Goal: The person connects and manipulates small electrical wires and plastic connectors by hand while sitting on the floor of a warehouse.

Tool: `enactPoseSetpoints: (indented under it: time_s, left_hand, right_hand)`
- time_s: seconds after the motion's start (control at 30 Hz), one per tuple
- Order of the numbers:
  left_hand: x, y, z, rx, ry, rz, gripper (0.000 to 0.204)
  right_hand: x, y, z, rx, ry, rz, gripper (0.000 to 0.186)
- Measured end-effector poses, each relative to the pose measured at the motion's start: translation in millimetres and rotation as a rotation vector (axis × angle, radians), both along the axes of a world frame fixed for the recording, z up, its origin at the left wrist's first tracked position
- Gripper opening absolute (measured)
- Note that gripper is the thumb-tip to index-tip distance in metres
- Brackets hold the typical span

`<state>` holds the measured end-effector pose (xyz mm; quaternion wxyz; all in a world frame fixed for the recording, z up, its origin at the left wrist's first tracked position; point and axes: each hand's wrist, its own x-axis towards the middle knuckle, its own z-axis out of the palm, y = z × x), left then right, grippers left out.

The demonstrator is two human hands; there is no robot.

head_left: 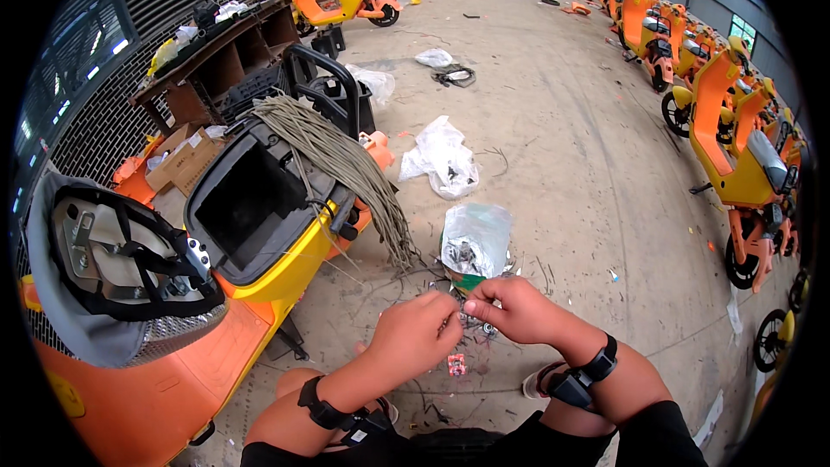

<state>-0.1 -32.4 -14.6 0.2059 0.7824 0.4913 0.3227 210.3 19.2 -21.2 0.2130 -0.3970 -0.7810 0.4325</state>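
Note:
My left hand [418, 329] and my right hand [514, 310] meet low in the middle of the view, fingertips pinched close together. Whatever sits between them is too small to make out. Just beyond the fingers stands an open clear plastic bag [488, 229] with silvery scraps inside and a green patch low on its side. On the floor below my hands lies a small pinkish-red piece [456, 365]. Dark bits of wire and debris are scattered around it. Each wrist wears a black strap with a small device.
At left stands a yellow-orange scooter [298, 272], its black storage bin uncovered, with a bundle of grey-green cables [333, 156] draped over it. A tipped-up grey seat [52, 251] is beside it. A white bag [443, 156] lies farther off. Rows of scooters [735, 164] line the right.

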Motion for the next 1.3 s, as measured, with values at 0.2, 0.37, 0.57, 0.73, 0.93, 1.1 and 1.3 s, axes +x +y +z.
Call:
enactPoseSetpoints:
  time_s: [0.2,0.37,0.57,0.73,0.93,1.1,1.3]
  left_hand:
    - [-3.3,-0.6,6.8,0.329,0.239,-0.231,0.016]
    - [-1.8,-5.7,11.1,0.193,0.151,-0.105,0.013]
    - [-4.0,-2.8,5.3,-0.47,-0.265,0.103,0.013]
    - [-6.6,2.8,-14.2,-0.653,-0.554,0.082,0.013]
    - [-6.3,6.4,3.3,-1.035,-0.833,0.114,0.012]
    - [-6.5,3.4,-5.4,-0.688,-0.502,0.083,0.013]
    - [-2.6,-2.2,-0.7,0.039,0.079,-0.003,0.01]
  right_hand:
    - [16.6,7.5,-2.7,-0.711,0.093,0.175,0.035]
    - [13.6,3.0,-13.1,-0.539,0.265,0.115,0.029]
    - [6.4,-0.8,-0.5,0.413,0.005,0.147,0.033]
    - [3.5,3.0,-6.0,0.733,0.008,0.159,0.027]
    - [4.0,5.9,1.5,0.829,0.035,0.145,0.017]
    - [1.2,7.6,-3.9,0.71,0.022,0.133,0.014]
    - [5.0,7.1,0.5,0.254,0.073,0.229,0.009]
